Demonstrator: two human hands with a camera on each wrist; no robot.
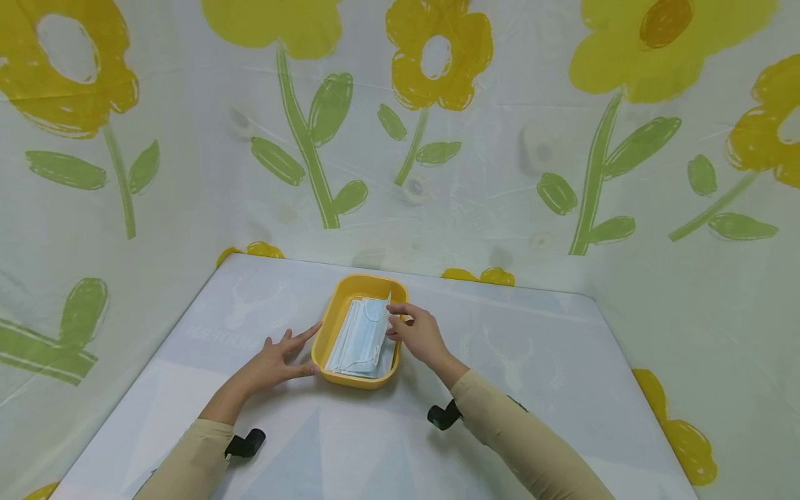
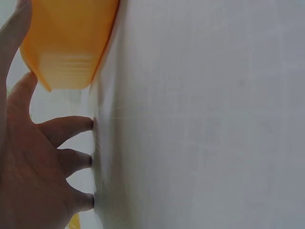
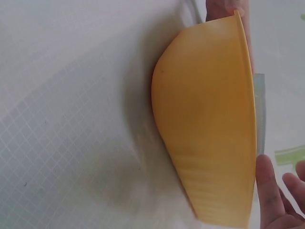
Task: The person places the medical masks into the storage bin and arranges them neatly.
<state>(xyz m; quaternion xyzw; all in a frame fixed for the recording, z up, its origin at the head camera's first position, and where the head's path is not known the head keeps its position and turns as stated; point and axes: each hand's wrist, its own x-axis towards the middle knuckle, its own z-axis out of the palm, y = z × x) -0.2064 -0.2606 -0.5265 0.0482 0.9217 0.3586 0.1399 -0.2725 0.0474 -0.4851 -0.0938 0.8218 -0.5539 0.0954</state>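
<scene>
A yellow plastic basket holds a stack of light blue face masks with white ear loops. The topmost mask's right edge stands raised near the basket's right rim, also showing above that rim in the right wrist view. My right hand pinches that raised edge with thumb and finger; the contact is partly hidden. Along the left side, my left hand rests with fingers spread, thumb and forefinger touching the basket. In the left wrist view, the other fingertips of this hand press on the table.
The basket stands on a pale patterned tabletop, toward its back edge. A cloth with yellow flowers hangs behind and at the sides. Black camera mounts stick out from both wrists.
</scene>
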